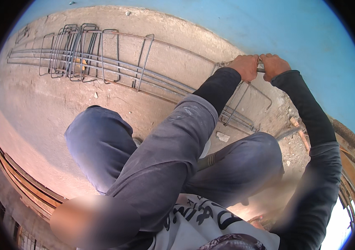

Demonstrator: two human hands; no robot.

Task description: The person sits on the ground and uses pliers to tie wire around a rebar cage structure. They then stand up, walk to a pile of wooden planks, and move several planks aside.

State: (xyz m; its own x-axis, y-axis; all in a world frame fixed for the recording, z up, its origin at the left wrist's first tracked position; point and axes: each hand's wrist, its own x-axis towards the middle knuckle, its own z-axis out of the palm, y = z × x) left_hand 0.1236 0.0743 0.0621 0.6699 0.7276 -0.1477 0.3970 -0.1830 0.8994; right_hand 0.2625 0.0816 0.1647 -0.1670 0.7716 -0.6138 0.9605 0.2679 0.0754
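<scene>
No packages, labels, signs or screens appear anywhere in the scene, near or far, left or right; none can be made out.

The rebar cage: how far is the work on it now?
Done: the long bars already carry a bunch of stirrups at the far end. In hand: left hand and right hand grip one stirrup at the near end. Left: the stretch between holds only one stirrup.

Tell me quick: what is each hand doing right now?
Left hand: closed around the bent grey steel stirrup at its top.
Right hand: closed on the same stirrup, beside the left.
</scene>
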